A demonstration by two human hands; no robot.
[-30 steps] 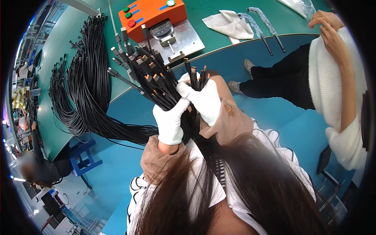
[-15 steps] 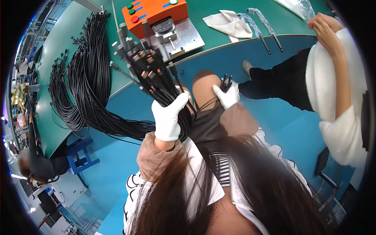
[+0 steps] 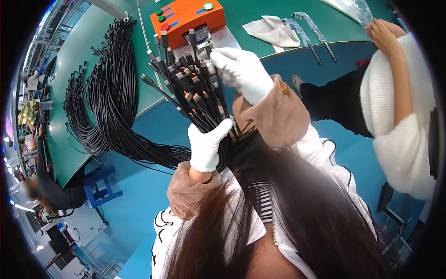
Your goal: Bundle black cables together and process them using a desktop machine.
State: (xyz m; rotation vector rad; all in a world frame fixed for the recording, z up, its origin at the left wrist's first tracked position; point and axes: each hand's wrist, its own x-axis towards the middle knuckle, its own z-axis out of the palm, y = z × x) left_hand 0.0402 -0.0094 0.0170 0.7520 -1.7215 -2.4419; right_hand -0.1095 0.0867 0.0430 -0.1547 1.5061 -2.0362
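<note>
My left hand [image 3: 206, 146], in a white glove, is wrapped round a thick bundle of black cables [image 3: 216, 122] above my lap. Its many connector ends [image 3: 186, 83] fan upward, some with metal tips and some showing orange. My right hand [image 3: 237, 69], also gloved, is at the upper right of the fan, its fingers pinched at one cable end. The fingertips partly hide that connector. Behind them stands an orange box [image 3: 186, 21] with green and red buttons and a small display gauge [image 3: 201, 33], partly covered by the connectors.
More black cables [image 3: 109, 79] lie in long bundles on the green table [image 3: 148, 83] and trail to my lap. A white cloth [image 3: 272, 32] and two wrapped rods [image 3: 316, 32] lie right. A person [image 3: 395, 93] stands close on the right; a blue stool [image 3: 100, 186] is left.
My right hand has left the small group of cables by my right knee and moved up and left to the connector fan. My left hand still grips the bundle, shifted slightly right.
</note>
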